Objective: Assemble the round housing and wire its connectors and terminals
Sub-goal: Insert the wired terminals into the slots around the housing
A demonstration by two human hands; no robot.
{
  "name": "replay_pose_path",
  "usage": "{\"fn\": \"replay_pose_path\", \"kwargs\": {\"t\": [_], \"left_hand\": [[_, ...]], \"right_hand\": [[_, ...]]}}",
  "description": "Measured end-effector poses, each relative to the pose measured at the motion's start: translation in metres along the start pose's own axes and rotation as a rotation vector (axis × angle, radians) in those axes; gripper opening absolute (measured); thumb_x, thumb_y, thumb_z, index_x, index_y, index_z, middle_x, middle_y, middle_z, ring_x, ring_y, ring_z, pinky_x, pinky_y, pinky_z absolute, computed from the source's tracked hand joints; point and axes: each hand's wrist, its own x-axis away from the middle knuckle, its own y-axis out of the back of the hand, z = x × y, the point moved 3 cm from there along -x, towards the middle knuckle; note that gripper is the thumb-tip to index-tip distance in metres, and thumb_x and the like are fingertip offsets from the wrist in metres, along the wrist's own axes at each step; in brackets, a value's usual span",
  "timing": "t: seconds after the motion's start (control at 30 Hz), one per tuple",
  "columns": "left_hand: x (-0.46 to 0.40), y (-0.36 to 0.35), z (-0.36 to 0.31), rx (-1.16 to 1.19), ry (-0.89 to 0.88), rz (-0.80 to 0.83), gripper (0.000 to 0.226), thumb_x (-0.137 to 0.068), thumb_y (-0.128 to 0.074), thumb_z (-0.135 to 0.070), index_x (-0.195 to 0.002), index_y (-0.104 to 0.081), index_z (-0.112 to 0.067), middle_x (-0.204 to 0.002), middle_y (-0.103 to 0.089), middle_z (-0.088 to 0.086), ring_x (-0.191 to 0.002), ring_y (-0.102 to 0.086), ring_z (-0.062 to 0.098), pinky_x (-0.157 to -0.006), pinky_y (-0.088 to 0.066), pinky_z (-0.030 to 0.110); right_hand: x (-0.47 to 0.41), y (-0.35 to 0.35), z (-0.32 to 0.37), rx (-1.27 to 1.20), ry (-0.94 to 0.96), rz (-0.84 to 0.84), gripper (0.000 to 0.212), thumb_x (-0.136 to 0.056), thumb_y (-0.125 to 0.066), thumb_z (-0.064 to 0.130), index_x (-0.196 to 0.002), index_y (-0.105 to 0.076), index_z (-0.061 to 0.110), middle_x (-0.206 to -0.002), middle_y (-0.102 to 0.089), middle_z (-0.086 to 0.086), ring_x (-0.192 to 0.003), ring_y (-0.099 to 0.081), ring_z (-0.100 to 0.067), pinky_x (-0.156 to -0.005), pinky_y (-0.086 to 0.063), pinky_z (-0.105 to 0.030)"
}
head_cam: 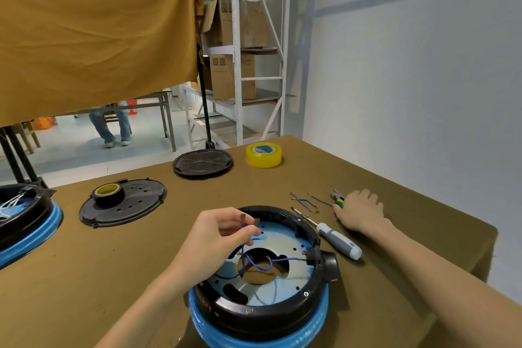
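The round housing [262, 308], black with a blue band around its base, sits open in front of me on the table. Blue wires [261, 263] loop inside it toward a black connector [310, 256] on its right wall. My left hand [214, 240] hovers over the housing's left side and pinches blue wires with brass terminals [250, 219] at their ends. My right hand [358, 212] lies on the table to the right, fingers over the pliers [337, 198] with green and yellow handles. Loose blue wires [303, 202] lie beside them.
A grey-handled screwdriver [337, 240] lies right of the housing. A flat black cover [124, 207] with a tape roll [108, 192] on it sits left; another black lid [202, 162] and yellow tape [264, 154] are farther back. A second housing [25, 223] is at the far left.
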Motion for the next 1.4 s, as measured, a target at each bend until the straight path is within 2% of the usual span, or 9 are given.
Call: {"fn": "replay_pose_path", "kwargs": {"t": [0.13, 0.23, 0.37, 0.47, 0.6, 0.83, 0.97, 1.2, 1.4], "left_hand": [[-0.001, 0.002, -0.002, 0.093, -0.003, -0.072, 0.004, -0.095, -0.073, -0.012, -0.096, -0.077, -0.013, -0.091, -0.081, 0.001, -0.081, -0.078, 0.020, -0.073, -0.059, 0.020], [-0.001, 0.005, -0.002, 0.172, -0.014, -0.150, 0.005, -0.094, -0.074, -0.014, -0.097, -0.077, -0.013, -0.093, -0.081, 0.002, -0.084, -0.078, 0.018, -0.071, -0.057, 0.019], [0.002, 0.010, -0.003, 0.172, -0.097, -0.276, 0.009, -0.092, -0.076, -0.016, -0.094, -0.078, -0.024, -0.091, -0.080, 0.000, -0.087, -0.076, 0.012, -0.077, -0.056, 0.016], [0.004, 0.009, -0.005, 0.138, -0.187, -0.300, 0.021, -0.093, -0.074, -0.013, -0.092, -0.076, -0.034, -0.093, -0.079, 0.000, -0.090, -0.076, 0.013, -0.080, -0.057, 0.020], [0.008, 0.009, -0.007, 0.106, -0.270, -0.336, 0.024, -0.096, -0.071, -0.012, -0.095, -0.074, -0.035, -0.093, -0.078, -0.002, -0.092, -0.075, 0.018, -0.080, -0.059, 0.024], [0.010, 0.009, -0.003, 0.097, -0.333, -0.334, 0.018, -0.098, -0.067, -0.005, -0.102, -0.073, -0.021, -0.098, -0.075, 0.001, -0.095, -0.071, 0.023, -0.083, -0.058, 0.030], [0.010, 0.010, -0.002, 0.098, -0.345, -0.315, 0.020, -0.098, -0.067, -0.002, -0.101, -0.073, -0.020, -0.097, -0.073, 0.001, -0.095, -0.069, 0.023, -0.083, -0.056, 0.028], [0.009, 0.009, 0.002, 0.100, -0.330, -0.308, 0.016, -0.096, -0.070, -0.004, -0.101, -0.075, -0.018, -0.099, -0.074, 0.002, -0.098, -0.070, 0.028, -0.086, -0.059, 0.039], [0.009, 0.010, 0.000, 0.080, -0.339, -0.306, 0.016, -0.097, -0.069, -0.006, -0.104, -0.075, -0.019, -0.100, -0.075, 0.000, -0.099, -0.070, 0.023, -0.085, -0.058, 0.029]], "right_hand": [[0.016, 0.015, 0.001, -0.082, 0.050, -0.168, 0.059, -0.104, -0.042, 0.054, -0.128, -0.049, 0.000, -0.125, -0.048, -0.018, -0.112, -0.056, -0.038, -0.091, -0.048, -0.045], [0.034, 0.043, 0.012, -0.407, 0.243, -0.275, 0.052, -0.105, -0.041, 0.053, -0.129, -0.048, 0.007, -0.119, -0.050, -0.013, -0.102, -0.057, -0.029, -0.088, -0.049, -0.042], [0.084, 0.083, 0.053, -0.808, 0.626, -0.142, 0.038, -0.101, -0.034, 0.061, -0.119, -0.044, 0.029, -0.096, -0.052, 0.007, -0.080, -0.050, 0.000, -0.070, -0.041, -0.018], [0.123, 0.094, 0.081, -0.743, 0.895, -0.127, 0.041, -0.102, -0.035, 0.060, -0.128, -0.043, 0.029, -0.098, -0.050, 0.011, -0.082, -0.048, -0.002, -0.075, -0.039, -0.013], [0.147, 0.092, 0.090, -0.409, 1.120, -0.331, 0.057, -0.103, -0.042, 0.054, -0.142, -0.041, 0.013, -0.119, -0.050, 0.000, -0.099, -0.046, -0.015, -0.091, -0.040, -0.029], [0.153, 0.089, 0.085, -0.312, 1.180, -0.513, 0.063, -0.102, -0.047, 0.056, -0.142, -0.046, 0.007, -0.128, -0.057, -0.008, -0.113, -0.052, -0.021, -0.100, -0.042, -0.032], [0.153, 0.088, 0.085, -0.307, 1.167, -0.514, 0.063, -0.101, -0.049, 0.054, -0.141, -0.048, 0.005, -0.127, -0.059, -0.008, -0.112, -0.054, -0.022, -0.099, -0.043, -0.032], [0.152, 0.087, 0.087, -0.310, 1.183, -0.491, 0.062, -0.101, -0.047, 0.054, -0.141, -0.049, 0.006, -0.124, -0.060, -0.006, -0.107, -0.055, -0.021, -0.096, -0.046, -0.032], [0.153, 0.087, 0.086, -0.309, 1.191, -0.484, 0.062, -0.103, -0.042, 0.056, -0.140, -0.048, 0.006, -0.120, -0.060, -0.006, -0.102, -0.054, -0.021, -0.091, -0.047, -0.031]]}}
